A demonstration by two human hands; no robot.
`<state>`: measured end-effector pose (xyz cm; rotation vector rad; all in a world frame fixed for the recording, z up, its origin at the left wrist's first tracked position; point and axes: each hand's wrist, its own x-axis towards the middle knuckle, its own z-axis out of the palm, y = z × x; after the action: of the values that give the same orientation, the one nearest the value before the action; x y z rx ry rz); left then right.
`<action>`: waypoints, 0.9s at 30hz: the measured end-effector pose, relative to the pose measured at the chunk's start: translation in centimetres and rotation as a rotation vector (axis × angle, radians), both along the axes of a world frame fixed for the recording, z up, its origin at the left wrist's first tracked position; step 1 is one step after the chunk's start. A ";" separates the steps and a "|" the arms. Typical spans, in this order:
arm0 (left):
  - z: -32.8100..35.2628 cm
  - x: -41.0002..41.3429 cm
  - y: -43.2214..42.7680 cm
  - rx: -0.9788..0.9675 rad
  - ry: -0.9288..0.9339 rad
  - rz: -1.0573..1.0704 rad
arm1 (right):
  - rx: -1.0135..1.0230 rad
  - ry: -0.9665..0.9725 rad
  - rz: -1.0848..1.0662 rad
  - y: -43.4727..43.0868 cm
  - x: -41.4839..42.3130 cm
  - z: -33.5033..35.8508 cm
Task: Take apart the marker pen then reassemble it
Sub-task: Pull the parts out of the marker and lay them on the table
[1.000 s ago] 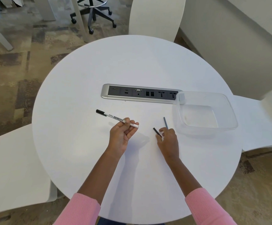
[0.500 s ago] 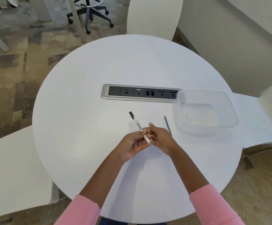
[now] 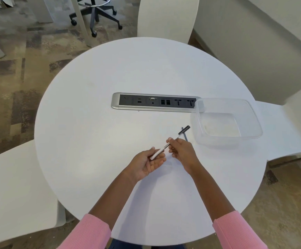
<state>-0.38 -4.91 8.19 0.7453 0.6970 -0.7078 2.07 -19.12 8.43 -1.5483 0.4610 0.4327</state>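
The marker pen [image 3: 164, 147] has a white barrel and a black cap [image 3: 185, 129], and it slants up to the right above the round white table [image 3: 95, 123]. My right hand [image 3: 183, 152] pinches the barrel near its middle. My left hand [image 3: 147, 163] lies palm up with loose fingers. The pen's white rear end rests across those fingers and the thumb is off it. A thin grey rod [image 3: 185, 136] lies on the table just beyond my right hand, partly under the cap.
An empty clear plastic tub [image 3: 250, 121] stands to the right of the pen. A silver socket strip [image 3: 155, 102] is set into the table's middle. White chairs surround the table, and a wheeled stool stands on the carpet beyond.
My right hand left the table and came to the pen. The pen swung from pointing up-left to up-right, and the grip passed from my left hand to my right. The small dark piece is out of sight.
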 end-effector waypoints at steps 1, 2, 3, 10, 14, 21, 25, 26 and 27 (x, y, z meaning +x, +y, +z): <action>-0.2 0.1 0.1 -0.001 0.009 0.038 | -0.070 -0.065 -0.012 0.0 -0.1 0.1; -0.4 0.2 0.1 0.003 0.014 0.066 | -0.126 -0.130 -0.017 0.0 -0.2 0.3; -0.6 0.2 0.2 0.009 0.017 0.085 | -0.171 -0.191 -0.015 0.1 -0.4 0.4; -1.1 1.0 0.3 0.074 0.030 0.131 | -0.490 -0.663 0.106 1.2 -1.6 1.5; -0.8 1.1 0.2 0.064 0.039 0.139 | -0.597 -0.725 0.291 1.5 -1.9 0.6; -0.9 1.1 0.3 0.081 0.047 0.129 | -0.644 -0.753 0.275 1.2 -2.3 -0.3; -1.3 1.1 0.2 0.069 0.049 0.119 | -0.675 -0.750 0.259 1.0 -2.5 -0.5; -1.3 1.1 0.2 0.065 0.044 0.115 | -0.683 -0.762 0.243 1.0 -2.6 -0.5; -1.3 1.1 0.2 0.061 0.042 0.114 | -0.687 -0.758 0.246 1.0 -2.7 -0.4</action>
<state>0.70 -4.71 6.85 0.7425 0.7957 -0.6018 -0.59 -18.16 8.00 -2.2891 -0.2107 -0.1788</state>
